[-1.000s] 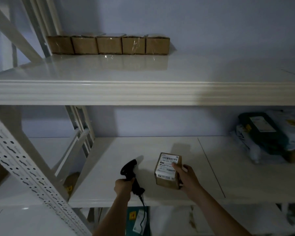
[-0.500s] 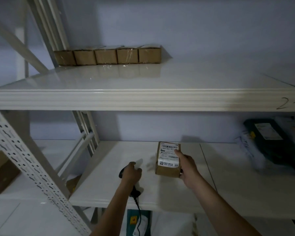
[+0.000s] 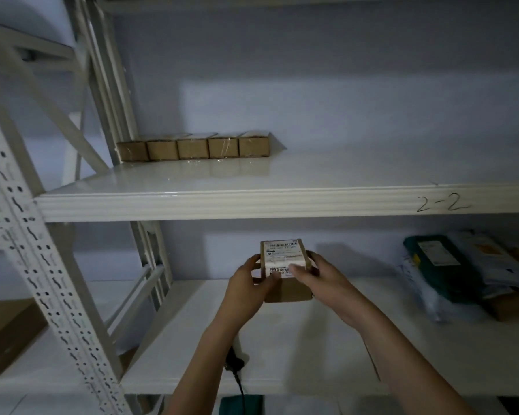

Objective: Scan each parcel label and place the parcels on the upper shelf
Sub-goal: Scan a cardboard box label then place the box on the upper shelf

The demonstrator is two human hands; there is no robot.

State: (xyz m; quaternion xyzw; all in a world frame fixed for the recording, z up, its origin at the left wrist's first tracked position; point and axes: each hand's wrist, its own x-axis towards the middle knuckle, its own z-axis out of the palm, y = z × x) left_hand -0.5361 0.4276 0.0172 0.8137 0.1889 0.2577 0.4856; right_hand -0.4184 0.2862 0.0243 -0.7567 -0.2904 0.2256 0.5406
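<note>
In the head view, both hands hold one small cardboard parcel in the air, between the lower shelf and the upper shelf. The left hand grips its left side with curled fingers, and the right hand grips its right side, thumb on the white label. Five similar boxes stand in a row at the back of the upper shelf. The scanner lies on the lower shelf, partly hidden under the left forearm. A pile of bags rests at the right.
</note>
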